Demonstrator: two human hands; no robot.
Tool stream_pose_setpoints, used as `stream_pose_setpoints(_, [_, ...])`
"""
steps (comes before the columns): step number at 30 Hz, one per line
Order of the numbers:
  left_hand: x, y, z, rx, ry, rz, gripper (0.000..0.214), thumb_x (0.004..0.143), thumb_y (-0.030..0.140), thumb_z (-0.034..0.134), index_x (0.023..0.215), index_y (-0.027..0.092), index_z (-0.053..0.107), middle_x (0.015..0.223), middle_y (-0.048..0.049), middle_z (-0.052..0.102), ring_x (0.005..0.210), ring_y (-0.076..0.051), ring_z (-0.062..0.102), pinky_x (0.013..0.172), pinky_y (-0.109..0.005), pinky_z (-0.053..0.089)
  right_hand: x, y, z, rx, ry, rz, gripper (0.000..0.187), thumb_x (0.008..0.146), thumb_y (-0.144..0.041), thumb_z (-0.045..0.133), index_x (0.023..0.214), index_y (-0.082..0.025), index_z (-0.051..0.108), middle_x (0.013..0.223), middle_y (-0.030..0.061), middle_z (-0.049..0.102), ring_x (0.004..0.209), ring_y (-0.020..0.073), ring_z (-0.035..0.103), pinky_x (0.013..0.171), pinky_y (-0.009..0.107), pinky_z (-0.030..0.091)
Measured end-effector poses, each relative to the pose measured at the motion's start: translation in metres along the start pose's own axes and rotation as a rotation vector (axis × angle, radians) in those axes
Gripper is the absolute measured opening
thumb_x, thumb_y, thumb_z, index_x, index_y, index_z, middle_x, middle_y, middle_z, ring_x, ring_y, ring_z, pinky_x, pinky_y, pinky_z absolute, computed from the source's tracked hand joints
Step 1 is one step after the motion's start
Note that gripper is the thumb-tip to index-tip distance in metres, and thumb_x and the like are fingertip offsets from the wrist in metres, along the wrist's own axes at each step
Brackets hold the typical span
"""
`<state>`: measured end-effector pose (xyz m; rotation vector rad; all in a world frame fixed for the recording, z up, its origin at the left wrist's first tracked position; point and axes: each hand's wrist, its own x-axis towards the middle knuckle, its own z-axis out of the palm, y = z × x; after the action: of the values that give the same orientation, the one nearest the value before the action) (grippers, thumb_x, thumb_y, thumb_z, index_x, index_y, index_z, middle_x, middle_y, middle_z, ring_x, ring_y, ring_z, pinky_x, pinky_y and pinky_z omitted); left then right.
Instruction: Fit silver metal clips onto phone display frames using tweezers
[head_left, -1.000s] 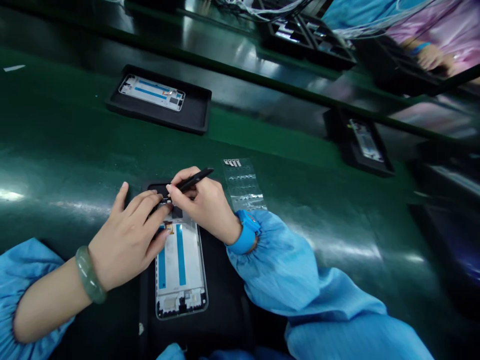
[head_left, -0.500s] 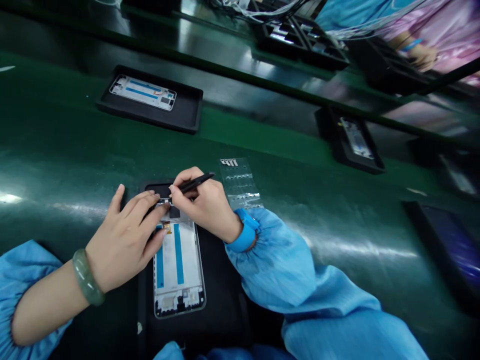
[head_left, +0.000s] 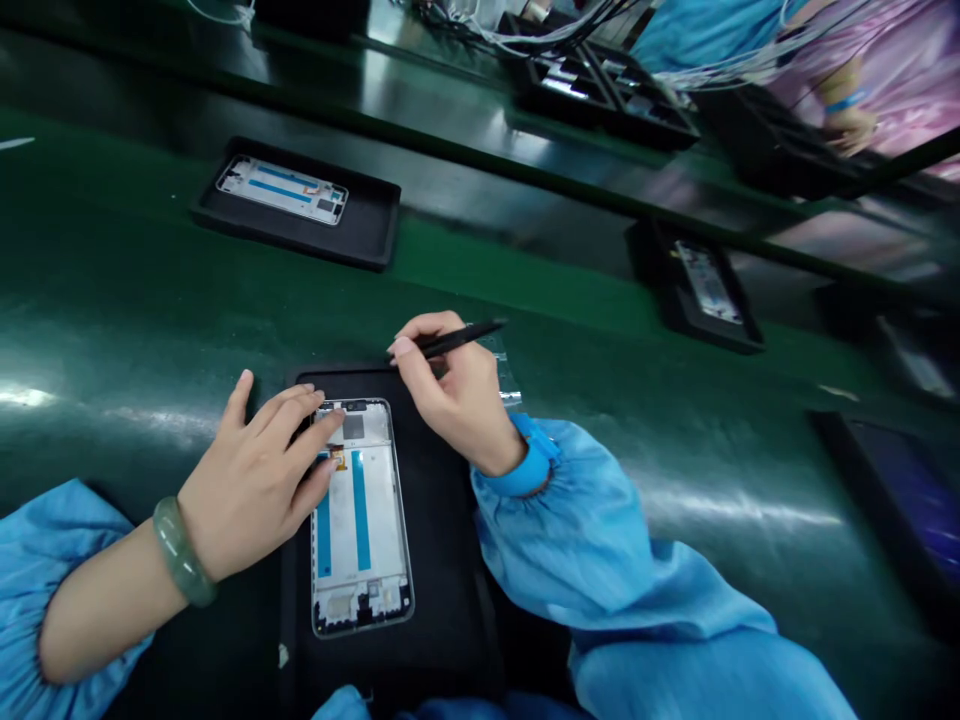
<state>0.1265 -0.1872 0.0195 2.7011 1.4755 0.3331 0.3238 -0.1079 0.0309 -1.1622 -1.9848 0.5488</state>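
Observation:
A phone frame [head_left: 379, 520] with two blue strips lies in a black tray [head_left: 442, 560] right in front of me. My left hand [head_left: 255, 465] rests over the frame's upper left edge, fingers spread, fingertips touching it and hiding part of that corner. Above and right of the frame, apart from it, my right hand [head_left: 457, 385] pinches a slim black pen-like tool [head_left: 465, 337]. The tool's working tip is hard to make out by the fingertips. Behind this hand lies a clear plastic sheet [head_left: 508, 375], mostly covered.
On the green bench, another black tray [head_left: 367, 220] holds a similar phone frame [head_left: 285, 188]. More trays stand at right, one with a phone frame [head_left: 709, 280], one with a purple-blue panel [head_left: 911, 490]. Cables [head_left: 555, 40] and a co-worker's hand [head_left: 851, 128] are beyond the ledge.
My right hand has moved right and slightly up with the black tool, off the frame's top end, and now covers most of the clear sheet. My left hand has stayed nearly still.

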Motion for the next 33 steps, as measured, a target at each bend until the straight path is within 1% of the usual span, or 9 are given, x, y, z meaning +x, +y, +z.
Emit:
stream_pose_setpoints(3, [0.000, -0.002, 0.000, 0.018, 0.001, 0.024, 0.034, 0.090, 0.031, 0.041, 0.119, 0.020, 0.054, 0.120, -0.0133, 0.055, 0.117, -0.028, 0.048, 0.103, -0.066, 0.018, 0.004, 0.009, -0.014, -0.258, -0.206, -0.108, 0.019, 0.084, -0.012, 0.046, 0.099, -0.015, 0.058, 0.097, 0.0079, 0.061, 0.094, 0.0214, 0.055, 0.084, 0.036, 0.046])
stream_pose_setpoints(6, [0.000, -0.003, 0.004, 0.004, 0.012, 0.031, 0.029, 0.089, 0.030, 0.042, 0.114, 0.022, 0.056, 0.118, -0.0120, 0.055, 0.116, -0.028, 0.048, 0.104, -0.065, 0.019, 0.004, 0.019, -0.018, -0.391, -0.468, -0.142, 0.027, 0.088, -0.023, 0.050, 0.113, -0.015, 0.057, 0.103, 0.0090, 0.061, 0.097, 0.0231, 0.054, 0.084, 0.037, 0.046])
stream_pose_setpoints(10, [0.000, -0.007, 0.008, -0.108, 0.026, 0.021, 0.026, 0.089, 0.029, 0.044, 0.111, 0.021, 0.053, 0.123, -0.0115, 0.050, 0.123, -0.028, 0.043, 0.106, -0.062, 0.020, 0.002, 0.024, -0.013, -0.507, -0.512, -0.167, 0.024, 0.088, -0.017, 0.048, 0.110, -0.016, 0.059, 0.099, 0.0075, 0.062, 0.095, 0.0216, 0.054, 0.082, 0.033, 0.047])
stream_pose_setpoints(15, [-0.013, -0.033, -0.007, -0.277, 0.328, -0.110, 0.043, 0.086, 0.027, 0.047, 0.127, 0.015, 0.039, 0.140, -0.0165, 0.030, 0.136, -0.029, 0.021, 0.109, -0.052, 0.023, 0.013, 0.019, -0.024, -0.536, -0.374, -0.125, 0.026, 0.088, -0.015, 0.047, 0.110, -0.016, 0.059, 0.102, 0.0070, 0.065, 0.096, 0.0215, 0.057, 0.080, 0.032, 0.046])
stream_pose_setpoints(19, [-0.022, -0.058, -0.013, -0.334, 0.479, -0.268, 0.040, 0.089, 0.028, 0.040, 0.127, 0.014, 0.041, 0.135, -0.0155, 0.038, 0.132, -0.026, 0.030, 0.109, -0.048, 0.024, 0.031, 0.048, -0.059, -0.510, -0.091, 0.169, 0.027, 0.089, -0.027, 0.048, 0.113, -0.018, 0.060, 0.109, 0.0065, 0.064, 0.102, 0.0215, 0.058, 0.087, 0.030, 0.043])
stream_pose_setpoints(21, [-0.021, -0.066, -0.009, -0.382, 0.475, -0.353, 0.040, 0.091, 0.032, 0.036, 0.126, 0.014, 0.043, 0.131, -0.0149, 0.042, 0.129, -0.025, 0.033, 0.109, -0.047, 0.026, 0.038, 0.078, -0.081, -0.516, 0.033, 0.383, 0.030, 0.090, -0.032, 0.048, 0.113, -0.018, 0.060, 0.107, 0.0067, 0.066, 0.100, 0.0224, 0.059, 0.086, 0.030, 0.043])
stream_pose_setpoints(26, [-0.018, -0.080, 0.006, -0.445, 0.394, -0.553, 0.051, 0.089, 0.046, 0.032, 0.129, 0.015, 0.042, 0.126, -0.0120, 0.048, 0.121, -0.027, 0.041, 0.104, -0.048, 0.033, 0.046, 0.150, -0.121, -0.547, 0.161, 0.640, 0.027, 0.090, -0.032, 0.048, 0.101, -0.015, 0.065, 0.094, 0.0086, 0.068, 0.092, 0.0236, 0.062, 0.078, 0.033, 0.047])
stream_pose_setpoints(29, [-0.018, -0.086, 0.012, -0.414, 0.322, -0.598, 0.059, 0.086, 0.053, 0.034, 0.130, 0.016, 0.041, 0.123, -0.0126, 0.049, 0.119, -0.030, 0.043, 0.100, -0.050, 0.036, 0.051, 0.178, -0.125, -0.567, 0.220, 0.780, 0.026, 0.091, -0.033, 0.049, 0.105, -0.014, 0.060, 0.102, 0.0081, 0.063, 0.093, 0.0202, 0.061, 0.080, 0.037, 0.049])
stream_pose_setpoints(33, [-0.018, -0.091, 0.016, -0.351, 0.276, -0.555, 0.060, 0.084, 0.055, 0.036, 0.129, 0.015, 0.040, 0.122, -0.0147, 0.049, 0.119, -0.032, 0.042, 0.097, -0.051, 0.038, 0.060, 0.198, -0.123, -0.597, 0.264, 0.911, 0.030, 0.090, -0.033, 0.053, 0.114, -0.015, 0.054, 0.113, 0.0079, 0.057, 0.095, 0.0185, 0.059, 0.081, 0.039, 0.051])
